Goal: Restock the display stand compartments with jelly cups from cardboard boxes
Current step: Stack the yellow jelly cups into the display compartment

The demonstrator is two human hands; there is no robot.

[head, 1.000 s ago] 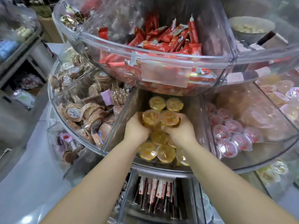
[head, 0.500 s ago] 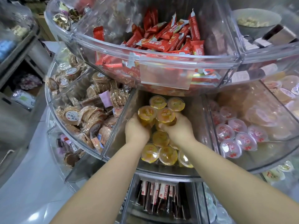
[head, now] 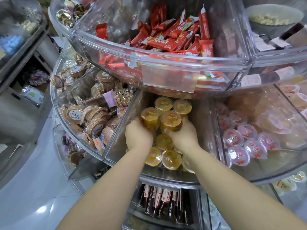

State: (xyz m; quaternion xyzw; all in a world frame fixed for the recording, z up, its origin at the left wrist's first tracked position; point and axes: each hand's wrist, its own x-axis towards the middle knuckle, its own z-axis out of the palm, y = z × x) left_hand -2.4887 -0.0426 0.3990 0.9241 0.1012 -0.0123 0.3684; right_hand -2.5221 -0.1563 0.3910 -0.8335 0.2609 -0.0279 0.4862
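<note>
- Hands first: the left hand [head: 138,136] curls round a clear orange jelly cup with a yellow printed lid [head: 150,117], and the right hand [head: 184,136] curls round a second orange jelly cup [head: 171,120] just beside it, the two cups touching side by side.
- Both held cups sit upright inside the middle wedge-shaped clear plastic compartment [head: 116,143] of the round tiered display stand, raised above the cups that lie under them.
- At 12 o'clock from the held pair, two more orange cups [head: 163,103] stand against the back of the same compartment, partly under the upper tier.
- At 6 o'clock from the hands, between the forearms, a front row of orange cups [head: 171,159] lies near the compartment's front wall; one further cup [head: 164,141] shows between the two wrists.
- At 3 o'clock, past a clear divider, the neighbouring compartment holds clear jelly cups with red-printed lids [head: 239,156].
- At 9 o'clock, another compartment holds round brown wrapped biscuits with white labels [head: 93,120].
- At 12 o'clock, the upper tier's clear curved tub [head: 166,62] is filled with red foil snack bars [head: 172,39].
- At 6 o'clock, below the stocked compartment, a lower tier carries dark upright snack sticks with red-and-white tops [head: 159,200].
- Whether the fingertips meet behind the cups I cannot tell.
</note>
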